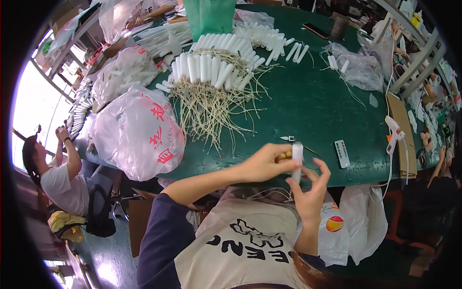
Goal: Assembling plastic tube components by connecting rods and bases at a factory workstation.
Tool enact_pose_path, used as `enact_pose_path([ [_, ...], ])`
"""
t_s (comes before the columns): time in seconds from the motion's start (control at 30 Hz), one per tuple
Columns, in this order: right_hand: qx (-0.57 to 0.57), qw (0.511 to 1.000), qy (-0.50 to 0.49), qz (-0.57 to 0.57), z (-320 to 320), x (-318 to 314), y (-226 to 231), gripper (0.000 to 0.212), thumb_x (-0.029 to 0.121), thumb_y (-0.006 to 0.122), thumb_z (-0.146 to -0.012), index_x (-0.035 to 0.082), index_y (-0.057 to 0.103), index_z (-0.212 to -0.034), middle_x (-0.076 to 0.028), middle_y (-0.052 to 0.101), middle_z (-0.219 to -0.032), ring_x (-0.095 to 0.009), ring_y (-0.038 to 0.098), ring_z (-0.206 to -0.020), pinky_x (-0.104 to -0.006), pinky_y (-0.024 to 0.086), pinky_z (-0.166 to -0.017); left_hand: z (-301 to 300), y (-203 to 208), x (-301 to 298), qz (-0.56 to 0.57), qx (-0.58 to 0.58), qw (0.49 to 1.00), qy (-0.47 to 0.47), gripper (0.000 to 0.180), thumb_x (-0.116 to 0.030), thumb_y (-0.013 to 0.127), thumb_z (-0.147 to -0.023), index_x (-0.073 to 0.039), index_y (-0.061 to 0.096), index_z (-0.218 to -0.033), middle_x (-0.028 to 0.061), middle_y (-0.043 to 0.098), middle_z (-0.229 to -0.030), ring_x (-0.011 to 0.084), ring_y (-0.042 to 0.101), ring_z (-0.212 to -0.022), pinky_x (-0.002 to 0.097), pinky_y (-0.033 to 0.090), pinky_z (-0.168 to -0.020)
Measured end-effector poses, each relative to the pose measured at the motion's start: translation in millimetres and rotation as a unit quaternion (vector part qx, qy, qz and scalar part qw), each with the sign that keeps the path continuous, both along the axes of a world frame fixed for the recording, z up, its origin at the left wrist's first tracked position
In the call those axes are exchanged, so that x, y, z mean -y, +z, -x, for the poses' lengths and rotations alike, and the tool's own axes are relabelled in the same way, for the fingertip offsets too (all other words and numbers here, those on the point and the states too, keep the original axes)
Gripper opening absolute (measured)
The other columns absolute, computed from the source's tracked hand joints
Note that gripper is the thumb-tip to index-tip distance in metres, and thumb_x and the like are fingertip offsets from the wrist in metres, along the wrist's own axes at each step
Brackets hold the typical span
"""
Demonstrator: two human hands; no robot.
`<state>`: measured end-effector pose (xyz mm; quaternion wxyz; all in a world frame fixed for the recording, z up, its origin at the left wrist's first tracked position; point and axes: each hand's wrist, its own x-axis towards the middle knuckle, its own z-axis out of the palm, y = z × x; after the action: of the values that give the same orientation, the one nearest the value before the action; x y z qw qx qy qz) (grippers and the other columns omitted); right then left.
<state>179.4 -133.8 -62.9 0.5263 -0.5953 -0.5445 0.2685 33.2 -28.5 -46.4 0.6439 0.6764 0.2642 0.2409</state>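
Pinching 1 white tube (297, 159) upright over the green counter (313, 106) edge, left hand (263, 164) fingers gripped its top; right hand (309, 190) fingers closed on its base. Steady, square alignment judged best; keep the tube vertical.

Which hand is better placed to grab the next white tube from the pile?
Left, probably. The left hand only pinches the top of the white tube, nearer the tube pile; the right hand supports it from below.
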Motion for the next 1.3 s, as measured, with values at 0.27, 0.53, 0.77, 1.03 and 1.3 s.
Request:
enact_pose_path([
  [0.27, 0.235, 0.969, -0.056, -0.047, -40.0, 4.3, -9.7, 0.032, 0.009, 0.069, -0.079, 0.002, 0.056, -0.108, -0.012, 0.065, -0.095, -0.028, 0.060, -0.090, -0.0365, 0.045, -0.079, 65.4, 81.0, -106.6, -0.379, -0.332, 0.797, 0.333, 0.053, -0.053, 0.066, -0.078, 0.001, 0.066, -0.081, 0.0170, 0.062, -0.064, 0.0314, 0.062, -0.061, 0.0411, 0.045, -0.057],
  [0.53, 0.271, 0.959, -0.061, -0.057, -49.0, 8.5, -16.1, 0.018, 0.009, 0.067, -0.080, 0.001, 0.062, -0.095, -0.012, 0.065, -0.092, -0.029, 0.060, -0.087, -0.0369, 0.045, -0.077, 112.6, 49.8, -215.9, -0.441, -0.537, 0.644, 0.320, 0.061, -0.064, 0.069, -0.067, -0.004, 0.067, -0.076, 0.0160, 0.067, -0.076, 0.0319, 0.067, -0.072, 0.0413, 0.050, -0.064],
  [0.77, 0.279, 0.956, -0.067, -0.062, -55.4, 8.0, -22.4, 0.014, 0.007, 0.066, -0.080, 0.001, 0.062, -0.091, -0.012, 0.065, -0.091, -0.030, 0.059, -0.085, -0.0372, 0.046, -0.076, 93.0, 59.2, -211.0, -0.417, -0.544, 0.636, 0.356, 0.062, -0.061, 0.073, -0.065, -0.001, 0.070, -0.080, 0.0175, 0.068, -0.080, 0.0317, 0.068, -0.076, 0.0407, 0.052, -0.063],
  [1.03, 0.247, 0.958, -0.080, -0.125, -61.8, -13.2, -36.7, 0.013, 0.000, 0.066, -0.077, 0.001, 0.062, -0.089, -0.010, 0.059, -0.076, -0.027, 0.054, -0.071, -0.0359, 0.043, -0.065, 27.9, 84.0, -188.7, -0.595, -0.416, 0.617, 0.305, 0.049, -0.050, 0.063, -0.081, -0.001, 0.063, -0.085, 0.0178, 0.066, -0.074, 0.0346, 0.065, -0.072, 0.0445, 0.050, -0.060],
  [1.3, 0.229, 0.935, -0.081, -0.258, -71.0, -28.8, -68.8, 0.019, -0.007, 0.065, -0.067, 0.003, 0.062, -0.083, -0.003, 0.044, -0.055, -0.019, 0.041, -0.048, -0.0315, 0.033, -0.045, -112.9, 35.5, -193.1, -0.598, -0.409, 0.687, 0.063, 0.034, -0.042, 0.061, -0.084, -0.008, 0.068, -0.088, 0.0133, 0.068, -0.077, 0.0328, 0.066, -0.074, 0.0442, 0.051, -0.064],
])
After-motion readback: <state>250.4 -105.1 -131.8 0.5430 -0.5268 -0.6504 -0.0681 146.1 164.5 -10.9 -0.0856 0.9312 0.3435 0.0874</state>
